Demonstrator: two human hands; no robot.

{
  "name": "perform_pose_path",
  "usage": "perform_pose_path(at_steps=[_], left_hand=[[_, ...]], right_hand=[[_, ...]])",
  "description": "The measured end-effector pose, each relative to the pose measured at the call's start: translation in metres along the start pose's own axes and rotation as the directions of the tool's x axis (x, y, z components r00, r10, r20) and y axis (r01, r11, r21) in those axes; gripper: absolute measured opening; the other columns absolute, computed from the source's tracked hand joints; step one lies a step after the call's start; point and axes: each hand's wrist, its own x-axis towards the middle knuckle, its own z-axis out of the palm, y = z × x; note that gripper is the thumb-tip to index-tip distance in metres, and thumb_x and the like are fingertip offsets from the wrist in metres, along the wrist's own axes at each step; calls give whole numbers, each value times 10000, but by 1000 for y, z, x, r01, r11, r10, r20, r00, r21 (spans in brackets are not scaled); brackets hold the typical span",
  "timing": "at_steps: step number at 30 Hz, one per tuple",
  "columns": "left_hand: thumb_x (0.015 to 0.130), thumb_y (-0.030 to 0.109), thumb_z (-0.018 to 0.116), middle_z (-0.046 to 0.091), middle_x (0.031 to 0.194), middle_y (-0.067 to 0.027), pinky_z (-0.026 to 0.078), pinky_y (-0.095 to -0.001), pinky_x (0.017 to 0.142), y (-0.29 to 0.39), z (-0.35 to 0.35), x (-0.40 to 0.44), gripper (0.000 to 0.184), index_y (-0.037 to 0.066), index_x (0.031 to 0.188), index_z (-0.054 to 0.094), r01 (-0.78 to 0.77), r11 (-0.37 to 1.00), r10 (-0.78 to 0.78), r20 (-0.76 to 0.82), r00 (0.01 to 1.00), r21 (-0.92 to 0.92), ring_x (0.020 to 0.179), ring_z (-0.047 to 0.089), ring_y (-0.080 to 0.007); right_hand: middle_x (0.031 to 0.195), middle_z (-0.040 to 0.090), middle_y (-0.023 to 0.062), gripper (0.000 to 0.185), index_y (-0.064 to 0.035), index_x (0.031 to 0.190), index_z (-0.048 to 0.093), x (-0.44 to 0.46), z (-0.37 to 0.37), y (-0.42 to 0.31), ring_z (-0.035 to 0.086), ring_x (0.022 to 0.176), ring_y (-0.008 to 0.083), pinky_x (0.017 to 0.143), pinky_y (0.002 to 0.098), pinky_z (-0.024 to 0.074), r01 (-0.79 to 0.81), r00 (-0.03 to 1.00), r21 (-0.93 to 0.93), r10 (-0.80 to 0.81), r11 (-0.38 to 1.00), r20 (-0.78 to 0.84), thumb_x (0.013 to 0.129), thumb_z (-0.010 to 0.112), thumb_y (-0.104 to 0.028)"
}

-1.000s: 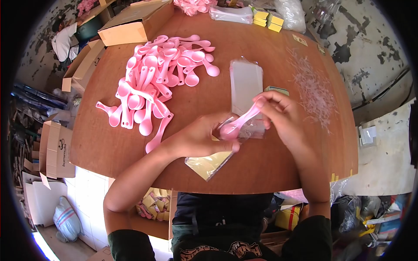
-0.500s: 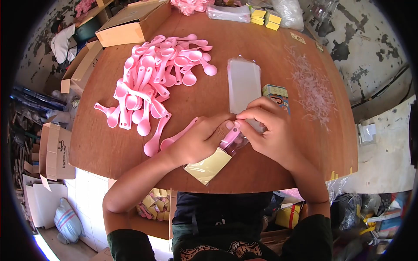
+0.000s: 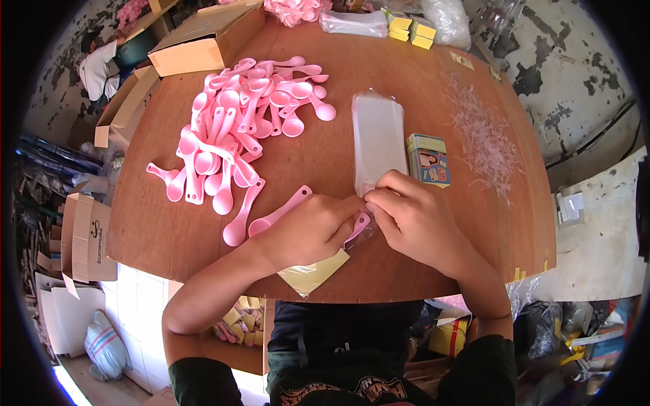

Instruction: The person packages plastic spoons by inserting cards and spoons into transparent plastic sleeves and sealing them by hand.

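Observation:
My left hand (image 3: 308, 227) and my right hand (image 3: 413, 213) meet at the fingertips, both pinching the top of a clear plastic bag. Inside the bag is a pink spoon (image 3: 358, 226), its holed handle end showing between the hands and its bowl hidden. Below my left hand lies a pale yellow card (image 3: 314, 273) in clear wrapping. Another pink spoon (image 3: 283, 211) rests beside my left wrist. A stack of clear bags (image 3: 378, 139) lies beyond my hands, with a small blue and yellow box (image 3: 428, 160) to its right.
A large heap of pink spoons (image 3: 233, 122) covers the table's left part. Plastic strips (image 3: 486, 139) lie at the right. Cardboard box (image 3: 205, 42), yellow card stacks (image 3: 421, 32) and more bags (image 3: 353, 23) stand at the back. Another person (image 3: 100, 71) is at the far left.
The spoon has turned so that its handle end points up, and its bag's top is now pinched by both hands. My right hand has moved down, uncovering the small box.

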Motion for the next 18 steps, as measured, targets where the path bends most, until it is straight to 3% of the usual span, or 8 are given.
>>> perform_pose_path(at_steps=[4, 7, 9, 11, 14, 16, 17, 18], left_hand=[[807, -42, 512, 618, 742, -217, 495, -439, 622, 0, 0, 2, 241, -50, 1042, 566, -161, 985, 160, 16, 987, 58, 704, 635, -373], [810, -44, 511, 633, 778, -221, 504, -423, 628, -1, 3, 0, 277, -48, 1079, 578, -152, 985, 150, 28, 988, 83, 717, 651, -354], [804, -39, 524, 630, 760, -224, 509, -429, 626, 3, 2, 0, 279, -38, 1078, 579, -145, 988, 146, -17, 989, 53, 691, 645, -362], [798, -34, 537, 628, 742, -228, 513, -435, 623, 6, 0, -1, 282, -27, 1077, 580, -142, 990, 143, -65, 988, 25, 665, 640, -369], [865, -24, 512, 653, 772, -197, 521, -364, 628, 6, -1, -1, 292, -6, 1146, 590, -225, 971, 212, -139, 967, -79, 663, 664, -289], [972, 55, 471, 678, 807, -123, 509, -304, 640, 8, 1, -2, 241, 7, 1169, 602, -188, 923, 73, -326, 942, -336, 686, 657, -170], [1031, 156, 434, 679, 882, -61, 489, -269, 676, 5, 3, -3, 272, 7, 1178, 607, -138, 899, -24, -362, 932, -415, 786, 618, -87], [1031, 179, 445, 673, 898, -55, 485, -264, 692, 3, 5, -1, 281, 3, 1182, 605, -165, 842, -77, -417, 905, -513, 818, 607, -79]], right_hand=[[766, 565, 81, 98, -13, 798, 638, -1, 0, 6, 602, 616, 243, 541, 340, 482, -30, 999, 57, 28, 998, 32, 716, 680, 21], [712, 546, 51, 66, -38, 725, 624, 1, 3, 10, 583, 553, 206, 500, 325, 471, -13, 999, 84, 16, 996, -37, 690, 674, -12], [677, 563, 41, 86, -31, 681, 618, 4, -2, 10, 551, 530, 146, 477, 264, 425, -186, 977, 334, 210, 924, -36, 649, 690, 3], [670, 583, 18, 94, -19, 661, 620, 6, -3, 16, 517, 533, 82, 478, 222, 384, -189, 967, 402, 241, 896, -83, 635, 701, 20], [783, 600, 31, 60, -3, 757, 646, 5, -22, 24, 524, 609, 75, 536, 219, 399, -132, 914, 698, 359, 704, -189, 714, 659, 37], [818, 565, 46, 46, -3, 843, 617, 3, -54, 32, 529, 693, 93, 582, 228, 410, -91, 890, 865, 430, 494, -152, 816, 622, -40], [816, 561, 44, 63, -16, 856, 618, 1, -74, 45, 529, 684, 101, 581, 242, 418, -63, 914, 901, 388, 430, -121, 825, 616, -70], [814, 558, 41, 80, -29, 870, 618, 0, -95, 62, 528, 675, 108, 579, 256, 426, -39, 934, 932, 344, 361, -93, 834, 611, -100]])
